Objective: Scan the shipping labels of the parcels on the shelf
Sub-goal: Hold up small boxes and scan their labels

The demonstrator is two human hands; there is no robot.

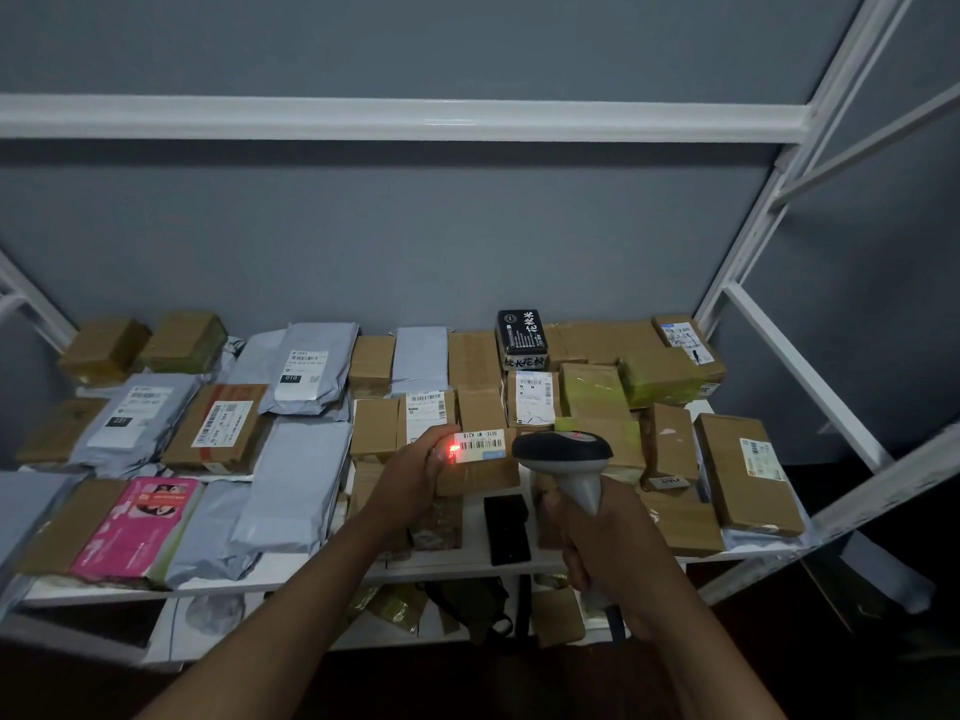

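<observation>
I am looking down at a white metal shelf (467,561) crowded with parcels, set against a grey wall (415,241). My left hand (410,478) grasps a small brown cardboard box (480,472), fingers curled round its left end, holding it raised just above the shelf near the middle front. On the box's top face is a white shipping label (480,445) with a barcode, and a red spot of light (453,449) glows on the label's left end, beside my fingertips. My right hand (597,532) is clenched around the grey handle of a barcode scanner (563,457), whose dark rounded head sits just right of the label and faces it.

Around the held box lie many more parcels: grey plastic mailers (298,475) to the left, a pink packet (137,527) at the front left, brown boxes at the right, and a black box with white characters (521,332) standing at the back. A small flat black item (506,527) lies on the shelf between my two wrists
</observation>
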